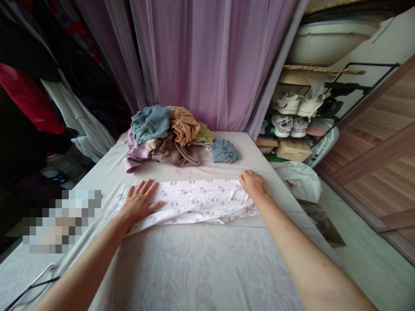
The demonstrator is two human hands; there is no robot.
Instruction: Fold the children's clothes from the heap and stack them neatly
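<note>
A white garment with a small pink print point(197, 199) lies folded into a long strip across the bed point(201, 268). My left hand point(140, 201) rests flat on its left end, fingers spread. My right hand point(253, 183) presses on the right end, with the fingers curled down over the cloth edge. Both arms reach forward from the near edge of the bed.
A heap of clothes point(168, 134) sits at the far side of the bed, with denim, tan and mauve pieces and a small blue item point(225, 150) beside it. Pink curtains point(210, 65) hang behind. A shoe rack point(298, 116) stands at the right, a white bag point(300, 179) below it.
</note>
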